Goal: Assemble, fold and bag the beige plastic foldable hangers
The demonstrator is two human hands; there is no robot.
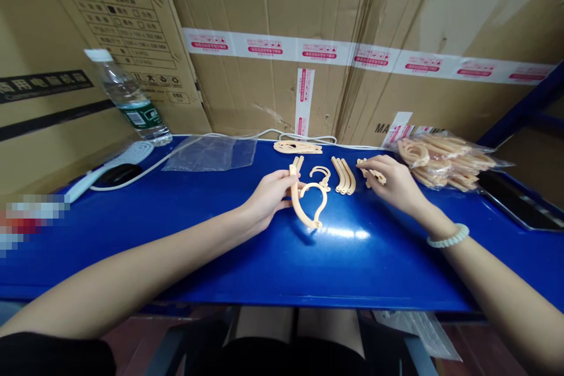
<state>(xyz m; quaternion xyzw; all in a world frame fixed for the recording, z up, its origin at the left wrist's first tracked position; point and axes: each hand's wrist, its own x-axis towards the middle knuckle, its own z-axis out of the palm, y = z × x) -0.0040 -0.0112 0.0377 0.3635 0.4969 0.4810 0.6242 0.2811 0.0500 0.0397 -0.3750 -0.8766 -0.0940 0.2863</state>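
Observation:
My left hand [269,195] is closed on a curved arm of a cream plastic folding hanger [301,211], held up over the blue table with its hook attached at the lower end. Over a small pile of cream plastic connector pieces [379,176], my right hand [392,181] has its fingers bent together; whether a piece is between the fingertips cannot be made out. Between the hands lie loose hanger hooks [321,171] and a row of curved hanger arms [344,176]. More arm pieces [299,161] show partly behind my left hand.
A folded hanger [298,147] lies at the back beside a white cable [273,132]. Bagged hangers [443,158] and a dark phone [524,202] are at right. At left are a flat clear bag [211,153], a water bottle [132,103] and a black object [118,175]. Cardboard boxes [273,88] wall the back.

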